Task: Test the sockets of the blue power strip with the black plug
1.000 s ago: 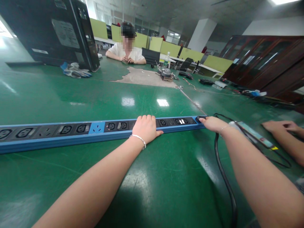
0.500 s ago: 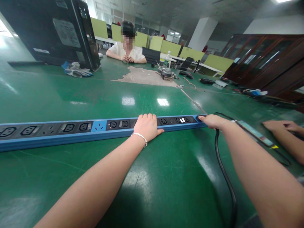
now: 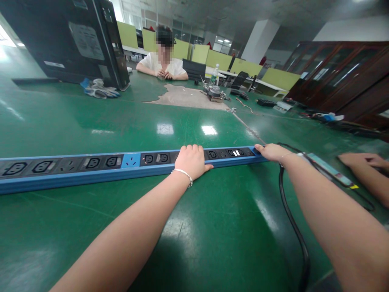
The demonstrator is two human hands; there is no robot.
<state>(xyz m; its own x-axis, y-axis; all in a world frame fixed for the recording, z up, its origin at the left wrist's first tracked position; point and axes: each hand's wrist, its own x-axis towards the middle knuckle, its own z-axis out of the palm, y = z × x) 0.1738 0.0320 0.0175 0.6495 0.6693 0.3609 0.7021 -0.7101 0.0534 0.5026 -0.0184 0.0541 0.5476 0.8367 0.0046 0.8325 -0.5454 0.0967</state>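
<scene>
On green tabletop (image 3: 227, 243), clasping the blue power strip (image 3: 91, 177) under the left hand (image 3: 191, 160); touching its end with the right hand (image 3: 270, 153), too hidden to judge gripping; running sideways, far beyond the left.

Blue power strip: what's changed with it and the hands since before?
The thumb of the right hand has crept slightly left over the end of the blue power strip. Everything in view slid slightly right. Nothing was newly grabbed or let go; the left hand still grips the strip.

Green tabletop (image 3: 225, 215) (glossy); on it, a blue socket strip (image 3: 91, 175); gloves (image 3: 99, 89); a black case (image 3: 65, 44), perhaps a computer
</scene>
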